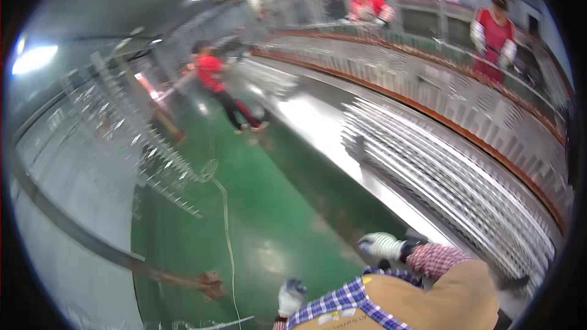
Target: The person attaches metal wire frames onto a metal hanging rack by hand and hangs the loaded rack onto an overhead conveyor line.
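My left hand (292,297), in a pale glove with a dark fingertip area, hangs low over the green floor near the bottom edge. Blur hides how its fingers are set. A thin pale bar (227,324) lies just left of it, with a visible gap between them. My right hand (383,245) wears a white-and-grey striped glove and reaches across in front of my body, beside the edge of the long bench. Nothing shows in it, though its fingers are smeared. Stacked silvery metal profiles (440,171) lie on the bench to its right.
A pale cable (227,226) trails over the green floor (269,208). Racks with hanging metal parts (131,128) stand at left behind a curved rail (79,238). One person (211,73) is ahead by the bench (318,125); two others (370,9) work beyond the orange-edged line (391,88).
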`<action>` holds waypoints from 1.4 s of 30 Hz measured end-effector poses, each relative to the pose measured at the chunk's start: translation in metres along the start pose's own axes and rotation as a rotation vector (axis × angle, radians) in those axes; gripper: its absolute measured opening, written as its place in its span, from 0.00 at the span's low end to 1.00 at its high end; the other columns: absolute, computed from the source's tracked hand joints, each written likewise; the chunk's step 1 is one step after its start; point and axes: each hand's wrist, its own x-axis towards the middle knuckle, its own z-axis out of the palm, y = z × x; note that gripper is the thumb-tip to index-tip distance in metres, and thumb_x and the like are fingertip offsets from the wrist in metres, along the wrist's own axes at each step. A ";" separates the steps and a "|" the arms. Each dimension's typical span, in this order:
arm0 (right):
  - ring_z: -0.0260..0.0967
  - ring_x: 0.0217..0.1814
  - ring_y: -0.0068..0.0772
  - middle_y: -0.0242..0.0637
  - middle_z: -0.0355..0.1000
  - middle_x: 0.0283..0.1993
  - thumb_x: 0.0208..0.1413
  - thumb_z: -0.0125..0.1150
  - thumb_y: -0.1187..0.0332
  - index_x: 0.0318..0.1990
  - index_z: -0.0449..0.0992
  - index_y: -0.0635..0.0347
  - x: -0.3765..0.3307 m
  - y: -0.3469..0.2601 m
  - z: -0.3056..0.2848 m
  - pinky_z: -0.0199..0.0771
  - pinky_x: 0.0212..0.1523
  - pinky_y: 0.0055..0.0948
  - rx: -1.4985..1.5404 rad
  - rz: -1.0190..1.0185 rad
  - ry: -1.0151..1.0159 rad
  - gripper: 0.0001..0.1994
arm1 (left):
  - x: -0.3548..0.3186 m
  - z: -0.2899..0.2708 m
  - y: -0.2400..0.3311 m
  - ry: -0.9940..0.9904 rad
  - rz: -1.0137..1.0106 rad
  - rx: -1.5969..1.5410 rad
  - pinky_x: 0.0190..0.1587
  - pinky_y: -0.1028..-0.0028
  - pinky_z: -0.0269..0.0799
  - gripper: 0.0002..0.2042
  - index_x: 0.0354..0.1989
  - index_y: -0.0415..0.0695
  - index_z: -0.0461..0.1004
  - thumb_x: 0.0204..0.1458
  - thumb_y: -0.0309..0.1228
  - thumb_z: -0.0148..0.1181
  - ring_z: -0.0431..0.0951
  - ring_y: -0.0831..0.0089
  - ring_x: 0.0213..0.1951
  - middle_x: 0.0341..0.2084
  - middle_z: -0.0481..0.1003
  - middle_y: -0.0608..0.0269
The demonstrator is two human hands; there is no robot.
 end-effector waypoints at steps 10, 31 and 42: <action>0.68 0.26 0.26 0.35 0.69 0.28 0.52 0.48 0.62 0.38 0.68 0.61 -0.071 0.215 -0.085 0.70 0.25 0.23 0.779 0.507 1.057 0.13 | 0.179 0.308 -0.020 -0.453 -0.116 0.382 0.29 0.71 0.67 0.10 0.34 0.45 0.66 0.46 0.36 0.54 0.68 0.72 0.25 0.28 0.70 0.62; 0.60 0.26 0.26 0.35 0.64 0.28 0.52 0.49 0.63 0.38 0.69 0.61 0.088 0.052 -0.115 0.64 0.29 0.27 0.705 0.768 1.358 0.12 | 0.602 0.648 -0.020 -0.239 -0.093 0.713 0.32 0.69 0.67 0.14 0.39 0.41 0.65 0.48 0.38 0.46 0.69 0.66 0.31 0.32 0.69 0.57; 0.53 0.54 0.33 0.33 0.58 0.52 0.50 0.41 0.44 0.49 0.60 0.50 0.027 0.158 -0.111 0.49 0.54 0.40 1.699 -0.116 1.815 0.25 | 0.479 0.647 0.109 -0.670 -0.009 0.248 0.41 0.67 0.64 0.15 0.41 0.48 0.65 0.46 0.39 0.51 0.66 0.71 0.37 0.32 0.68 0.64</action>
